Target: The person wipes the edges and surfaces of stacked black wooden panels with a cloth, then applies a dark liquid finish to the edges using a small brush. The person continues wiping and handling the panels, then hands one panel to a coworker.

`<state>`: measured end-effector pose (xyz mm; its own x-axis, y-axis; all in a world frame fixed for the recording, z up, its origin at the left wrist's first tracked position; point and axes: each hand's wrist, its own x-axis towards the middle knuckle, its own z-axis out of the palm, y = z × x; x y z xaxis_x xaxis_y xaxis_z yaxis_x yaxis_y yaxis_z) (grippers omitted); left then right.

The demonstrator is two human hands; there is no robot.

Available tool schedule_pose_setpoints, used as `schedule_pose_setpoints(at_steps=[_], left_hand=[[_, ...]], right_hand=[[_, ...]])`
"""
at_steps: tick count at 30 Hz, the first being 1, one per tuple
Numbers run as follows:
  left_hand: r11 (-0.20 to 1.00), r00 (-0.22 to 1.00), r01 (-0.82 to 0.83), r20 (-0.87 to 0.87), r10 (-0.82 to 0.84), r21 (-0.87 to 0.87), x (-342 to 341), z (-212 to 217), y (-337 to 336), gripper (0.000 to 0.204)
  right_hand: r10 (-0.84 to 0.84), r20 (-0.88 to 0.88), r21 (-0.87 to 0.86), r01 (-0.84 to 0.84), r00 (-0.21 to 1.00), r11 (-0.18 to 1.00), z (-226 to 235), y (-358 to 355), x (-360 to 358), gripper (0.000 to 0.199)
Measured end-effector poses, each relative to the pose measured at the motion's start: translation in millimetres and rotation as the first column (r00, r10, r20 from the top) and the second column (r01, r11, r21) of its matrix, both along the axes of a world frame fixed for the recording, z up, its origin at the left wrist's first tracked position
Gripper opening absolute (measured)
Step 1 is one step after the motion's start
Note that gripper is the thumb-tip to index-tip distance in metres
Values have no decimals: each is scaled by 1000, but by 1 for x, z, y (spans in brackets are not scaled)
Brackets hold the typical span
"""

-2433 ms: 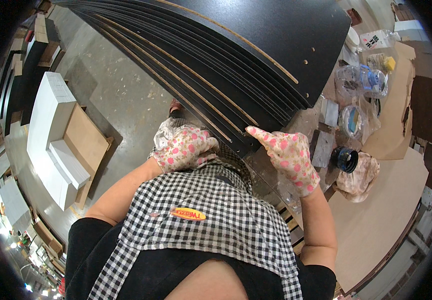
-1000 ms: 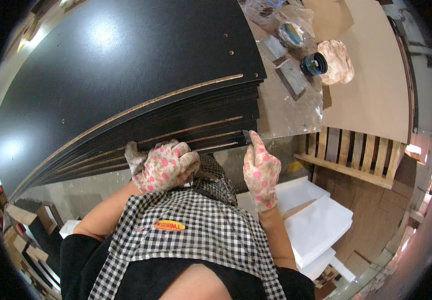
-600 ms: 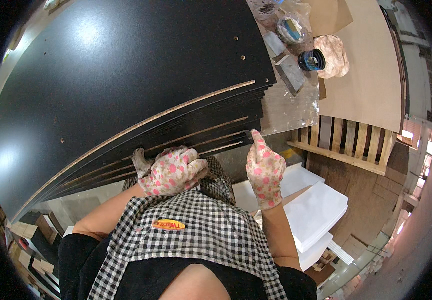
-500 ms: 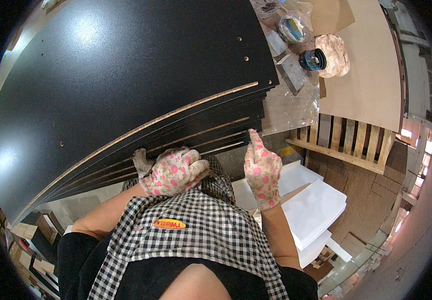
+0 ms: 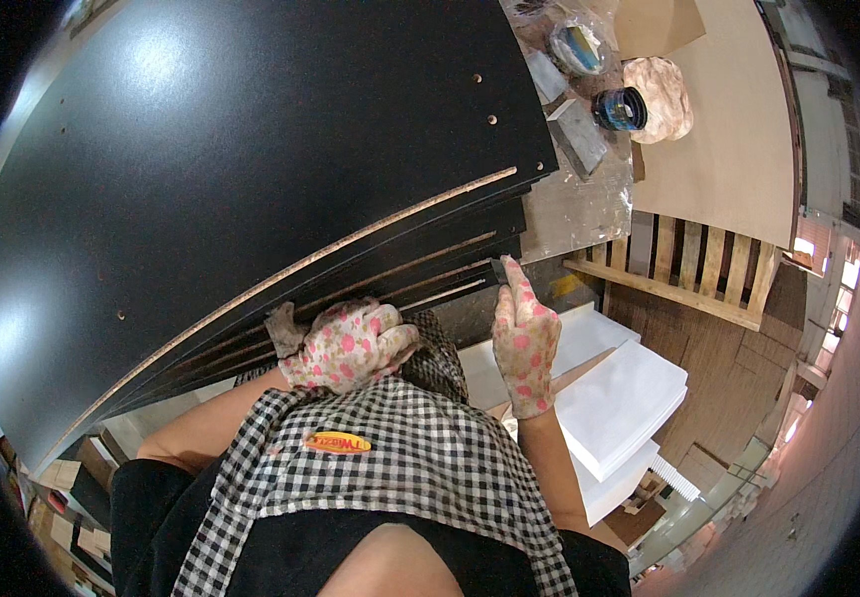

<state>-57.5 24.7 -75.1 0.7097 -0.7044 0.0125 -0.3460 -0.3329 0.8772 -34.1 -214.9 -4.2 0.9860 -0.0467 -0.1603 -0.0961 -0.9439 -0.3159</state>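
Both gloved grips: L curled on black panel stack edge, R flat at corner.

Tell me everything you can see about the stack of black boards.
The stack of black boards fills the upper left of the view. The boards are flat, matte black sheets, with pale raw chipboard along some edges, fanned so each lower edge shows. The top board has a few small drilled holes. The gloved left hand rests on the near edges; the gloved right hand touches the near right corner. The stack lies over a foil-covered surface.
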Motion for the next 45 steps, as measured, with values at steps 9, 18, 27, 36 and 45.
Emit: schedule_pose_setpoints(at_steps=[9,18,27,36,45], left_hand=[[1000,999,-5,43,6,-17,0,-1,1,29],[1000,999,-12,42,13,-22,1,1,1,29],[996,991,88,-100,-88,-3,2,1,8,39],[997,997,35,-62,-39,-64,1,-3,8,33],[994,998,-62,26,65,-86,-1,-1,5,23]], right_hand=[[145,41,-205,-133,989,970,-8,18,-10,56],[8,86,-32,-5,996,999,-7,10,-11,43],[51,64,-144,-42,997,989,-4,12,-5,44],[86,69,-158,-74,994,985,-7,27,-7,48],[-38,112,-52,44,993,998,-5,20,-11,45]])
